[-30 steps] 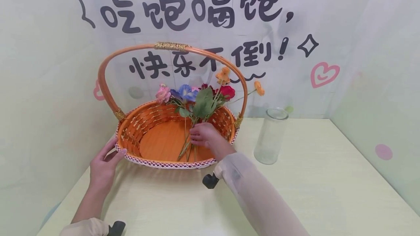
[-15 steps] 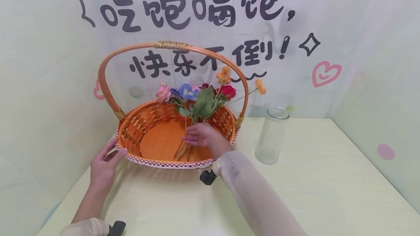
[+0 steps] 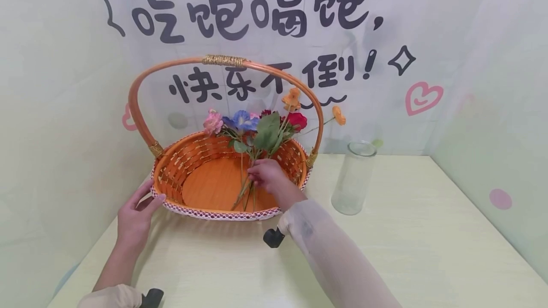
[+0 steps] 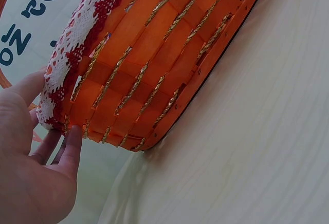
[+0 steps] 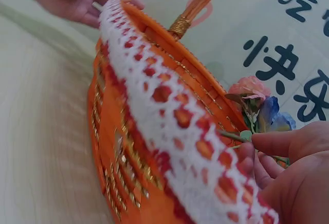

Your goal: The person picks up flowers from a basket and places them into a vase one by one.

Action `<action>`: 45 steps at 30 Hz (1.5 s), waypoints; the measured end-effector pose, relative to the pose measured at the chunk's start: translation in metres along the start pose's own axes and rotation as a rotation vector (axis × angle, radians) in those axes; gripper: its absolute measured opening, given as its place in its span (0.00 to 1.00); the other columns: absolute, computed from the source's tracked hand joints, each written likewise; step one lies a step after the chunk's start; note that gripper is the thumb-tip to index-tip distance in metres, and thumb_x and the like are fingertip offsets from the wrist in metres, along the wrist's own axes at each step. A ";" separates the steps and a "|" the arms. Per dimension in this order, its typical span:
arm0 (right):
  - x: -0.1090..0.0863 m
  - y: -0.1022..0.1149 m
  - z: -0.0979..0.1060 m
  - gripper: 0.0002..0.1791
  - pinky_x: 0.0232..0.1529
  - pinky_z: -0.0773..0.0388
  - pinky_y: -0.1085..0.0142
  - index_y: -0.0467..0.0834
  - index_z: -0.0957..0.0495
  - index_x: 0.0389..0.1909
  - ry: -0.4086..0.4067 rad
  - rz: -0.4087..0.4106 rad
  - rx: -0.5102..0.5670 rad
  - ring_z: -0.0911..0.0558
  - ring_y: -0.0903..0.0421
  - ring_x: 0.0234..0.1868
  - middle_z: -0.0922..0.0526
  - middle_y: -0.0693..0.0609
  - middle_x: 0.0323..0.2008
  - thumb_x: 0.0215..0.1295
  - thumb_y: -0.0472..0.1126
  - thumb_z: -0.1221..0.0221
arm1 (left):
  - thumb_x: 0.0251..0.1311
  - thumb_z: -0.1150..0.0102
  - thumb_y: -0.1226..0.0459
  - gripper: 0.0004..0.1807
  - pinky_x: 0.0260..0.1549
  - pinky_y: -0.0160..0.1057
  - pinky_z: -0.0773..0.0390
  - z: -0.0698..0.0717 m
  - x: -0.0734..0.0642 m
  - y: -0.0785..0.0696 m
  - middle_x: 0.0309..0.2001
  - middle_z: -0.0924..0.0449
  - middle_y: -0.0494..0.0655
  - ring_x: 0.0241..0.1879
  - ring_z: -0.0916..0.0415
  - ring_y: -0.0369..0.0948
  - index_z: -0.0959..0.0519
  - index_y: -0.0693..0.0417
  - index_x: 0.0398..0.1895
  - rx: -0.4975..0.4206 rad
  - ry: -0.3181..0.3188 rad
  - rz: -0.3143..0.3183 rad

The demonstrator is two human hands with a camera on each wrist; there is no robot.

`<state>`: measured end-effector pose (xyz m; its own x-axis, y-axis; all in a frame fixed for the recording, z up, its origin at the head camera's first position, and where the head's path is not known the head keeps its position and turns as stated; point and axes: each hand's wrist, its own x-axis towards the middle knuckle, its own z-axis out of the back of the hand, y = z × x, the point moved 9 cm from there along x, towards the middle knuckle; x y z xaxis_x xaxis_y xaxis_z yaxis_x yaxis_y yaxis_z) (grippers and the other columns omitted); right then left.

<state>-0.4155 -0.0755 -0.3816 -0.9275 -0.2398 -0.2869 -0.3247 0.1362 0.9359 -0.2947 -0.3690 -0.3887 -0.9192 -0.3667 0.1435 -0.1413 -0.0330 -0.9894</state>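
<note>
So the bunch of fake flowers (image 3: 257, 129) is lying in the orange woven basket (image 3: 188, 156), stems down on the basket floor, heads (pink, blue, red, orange) leaning over the back rim under the big arched handle (image 3: 222, 60). The right hand (image 3: 267, 176) is inside the basket with its fingers (image 5: 275, 143) pinched round the stems, about halfway down the bunch. In the right wrist view you can see a green stem poking out right between thumb and fingertips.

The left hand (image 3: 136, 213) is on the near left end of the basket, fingers straight and relaxed, thumb up against the white-and-red lace trim (image 4: 77, 44), just steadying it, not clamping anything.

The basket sits on a pale worktop (image 3: 428, 241). An empty clear glass vase (image 3: 353, 177) stands upright just beside the basket's right end, not touching it.
</note>
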 end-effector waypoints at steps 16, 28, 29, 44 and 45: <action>-0.017 0.008 0.009 0.14 0.30 0.22 0.61 0.33 0.28 0.43 -0.063 0.059 0.139 0.21 0.52 0.25 0.23 0.36 0.37 0.52 0.27 0.45 | 0.47 0.38 0.62 0.33 0.35 0.21 0.29 -0.001 -0.003 -0.004 0.60 0.42 0.43 0.46 0.34 0.31 0.37 0.44 0.60 0.015 0.008 0.032; -0.024 0.016 0.013 0.08 0.32 0.22 0.62 0.33 0.25 0.36 -0.033 0.089 0.192 0.20 0.52 0.26 0.21 0.39 0.31 0.52 0.29 0.44 | 0.48 0.39 0.62 0.32 0.34 0.20 0.29 -0.001 -0.002 -0.005 0.60 0.42 0.43 0.44 0.33 0.30 0.37 0.44 0.60 0.007 0.008 0.022; -0.025 0.017 0.012 0.10 0.33 0.22 0.62 0.32 0.25 0.38 -0.021 0.092 0.193 0.20 0.52 0.26 0.21 0.39 0.31 0.52 0.28 0.44 | 0.47 0.39 0.62 0.33 0.34 0.20 0.29 -0.001 -0.002 -0.004 0.60 0.42 0.43 0.44 0.33 0.30 0.37 0.44 0.60 0.004 0.007 0.024; -0.046 0.031 0.012 0.10 0.37 0.23 0.60 0.32 0.25 0.37 0.131 0.109 0.072 0.20 0.49 0.29 0.23 0.35 0.36 0.52 0.28 0.43 | 0.48 0.39 0.62 0.33 0.34 0.20 0.29 -0.002 -0.003 -0.005 0.60 0.42 0.43 0.45 0.33 0.30 0.37 0.45 0.60 0.003 0.015 0.019; -0.048 0.031 0.012 0.10 0.37 0.24 0.60 0.32 0.25 0.37 0.139 0.108 0.055 0.20 0.49 0.29 0.23 0.35 0.36 0.52 0.29 0.43 | 0.48 0.39 0.62 0.33 0.34 0.20 0.29 -0.002 -0.003 -0.005 0.60 0.42 0.43 0.45 0.33 0.30 0.37 0.45 0.60 0.003 0.015 0.019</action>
<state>-0.3830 -0.0480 -0.3411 -0.9241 -0.3512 -0.1505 -0.2377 0.2200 0.9461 -0.2918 -0.3653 -0.3838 -0.9272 -0.3530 0.1251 -0.1229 -0.0287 -0.9920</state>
